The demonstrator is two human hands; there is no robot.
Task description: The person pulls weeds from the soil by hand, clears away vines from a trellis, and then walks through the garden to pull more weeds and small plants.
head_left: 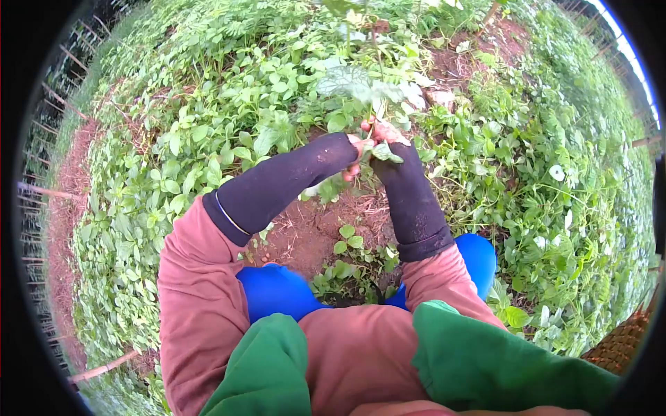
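My two hands meet in front of me, low over the plants, with dark sleeves reaching down to the knuckles. My right hand [388,132] is closed around the stem of a leafy green plant [345,82]. Its broad leaves stand up beyond the fingers and are partly blurred. Close beside it, my left hand [355,157] has its fingers curled in at the lower stems. A single leaf [386,152] hangs between the hands. Exactly what lies inside the left fingers is hidden.
Dense low green plants [201,132] surround me. Bare reddish soil [305,232] with dry stalks lies between my blue-covered knees [281,290]. Thin stakes [52,191] stand along the left edge. A woven brown thing [619,338] is at the lower right.
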